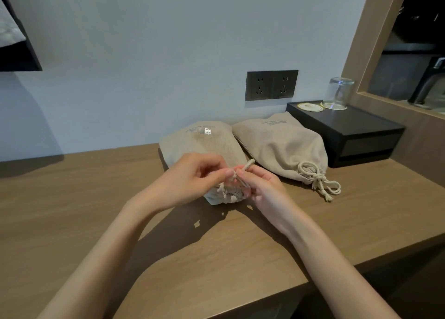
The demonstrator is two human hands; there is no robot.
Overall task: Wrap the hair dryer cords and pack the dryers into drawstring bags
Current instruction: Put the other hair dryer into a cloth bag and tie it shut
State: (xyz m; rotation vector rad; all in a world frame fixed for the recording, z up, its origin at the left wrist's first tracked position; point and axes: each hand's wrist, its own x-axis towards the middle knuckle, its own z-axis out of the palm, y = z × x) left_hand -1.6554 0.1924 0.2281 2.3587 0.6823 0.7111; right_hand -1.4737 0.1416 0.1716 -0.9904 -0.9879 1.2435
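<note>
The left hand (192,175) and right hand (263,188) fingers pinch the twisted cream drawstring (248,165) of a coarse beige cloth bag (204,145). Its knotted twin (281,145) lies beside it on the wood-grain desk (84,198).

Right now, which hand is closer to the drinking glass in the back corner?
Right. The right hand is in front and left of the glass, pinching the drawstring of the near bag; the left hand pinches it too, further left.
</note>
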